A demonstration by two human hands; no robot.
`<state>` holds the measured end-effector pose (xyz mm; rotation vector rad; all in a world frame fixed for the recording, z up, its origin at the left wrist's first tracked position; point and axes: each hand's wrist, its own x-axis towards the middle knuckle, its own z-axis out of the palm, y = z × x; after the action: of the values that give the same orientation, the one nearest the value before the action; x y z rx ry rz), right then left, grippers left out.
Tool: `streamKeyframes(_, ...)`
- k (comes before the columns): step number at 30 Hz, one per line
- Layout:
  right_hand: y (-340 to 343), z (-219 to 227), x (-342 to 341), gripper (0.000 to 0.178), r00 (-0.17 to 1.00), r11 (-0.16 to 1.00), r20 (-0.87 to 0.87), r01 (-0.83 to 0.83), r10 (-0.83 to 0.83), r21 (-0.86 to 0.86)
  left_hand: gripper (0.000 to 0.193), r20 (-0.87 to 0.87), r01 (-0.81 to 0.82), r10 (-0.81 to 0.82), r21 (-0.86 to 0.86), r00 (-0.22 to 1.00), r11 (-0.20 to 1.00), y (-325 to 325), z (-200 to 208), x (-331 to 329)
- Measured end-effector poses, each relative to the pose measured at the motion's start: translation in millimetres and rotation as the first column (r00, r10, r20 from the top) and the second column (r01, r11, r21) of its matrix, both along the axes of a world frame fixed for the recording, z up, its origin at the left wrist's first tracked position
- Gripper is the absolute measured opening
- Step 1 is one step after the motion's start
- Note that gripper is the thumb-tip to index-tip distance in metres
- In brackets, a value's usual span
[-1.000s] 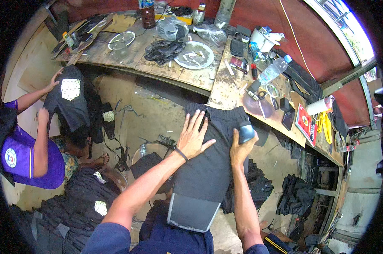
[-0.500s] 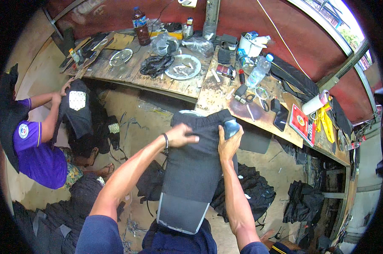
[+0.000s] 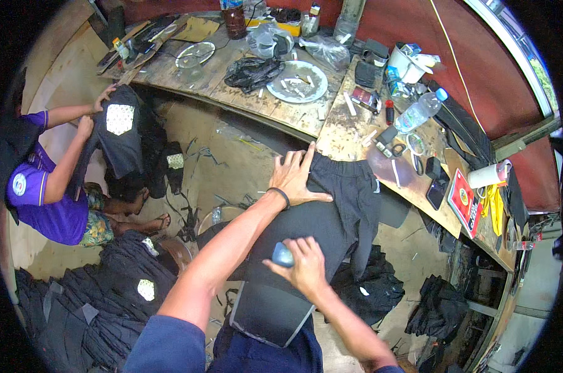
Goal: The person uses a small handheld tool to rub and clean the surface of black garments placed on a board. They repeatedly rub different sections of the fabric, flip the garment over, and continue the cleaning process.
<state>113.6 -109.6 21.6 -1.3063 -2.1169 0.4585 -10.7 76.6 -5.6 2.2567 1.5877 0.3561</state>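
A pair of black trousers [image 3: 343, 217] with a gathered elastic waistband lies across my lap, over a dark board with a light edge [image 3: 272, 311]. My left hand [image 3: 297, 178] rests on the cloth beside the waistband, fingers and thumb spread, pressing it flat. Lower on the fabric, my right hand [image 3: 307, 264] is closed around a rounded blue-grey object [image 3: 282, 254]. Its exact kind is partly hidden by my fingers. The object is at the cloth's surface; whether it touches, I cannot tell.
A wooden workbench [image 3: 231, 74] runs ahead and to the right, bearing a plate of cigarette butts [image 3: 297, 93], bottles and a phone [image 3: 437, 191]. At left a person in purple [image 3: 51, 199] handles black cloth. Black garment piles [image 3: 107, 292] lie on the floor.
My left hand has flattened on the trousers near the waistband. My right hand has moved from the waistband down toward me with the blue-grey object. The cloth has shifted right, and the view has turned.
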Motion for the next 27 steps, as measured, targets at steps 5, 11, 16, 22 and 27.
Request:
streamKeyframes(5, 63, -3, -11, 0.055, 0.985, 0.981, 0.0, 0.173, -0.173, 0.085, 0.169, 0.005, -0.019, 0.019, -0.052, 1.0, 0.998, 17, 9, 0)
streamKeyframes(11, -20, 14, -16, 0.048, 0.994, 0.962, -0.022, -0.113, 0.111, -0.25, 0.164, 0.027, -0.033, 0.037, -0.164, 0.999, 0.986, 20, 13, 0)
streamKeyframes(16, 49, 15, 8, 0.046, 0.991, 0.991, 0.041, 0.13, -0.131, 0.019, 0.151, 0.042, -0.061, 0.066, -0.113, 0.997, 0.992, 20, 16, 2)
streamKeyframes(22, -28, 32, 7, 0.048, 0.992, 0.937, -0.091, -0.116, 0.091, -0.329, 0.133, 0.03, -0.057, 0.059, -0.038, 0.998, 0.998, 22, 14, 5)
streamKeyframes(27, 20, 14, 26, 0.045, 0.958, 0.959, 0.047, 0.281, -0.283, 0.031, 0.139, -0.022, -0.061, 0.06, -0.051, 0.998, 0.997, 22, 11, 5)
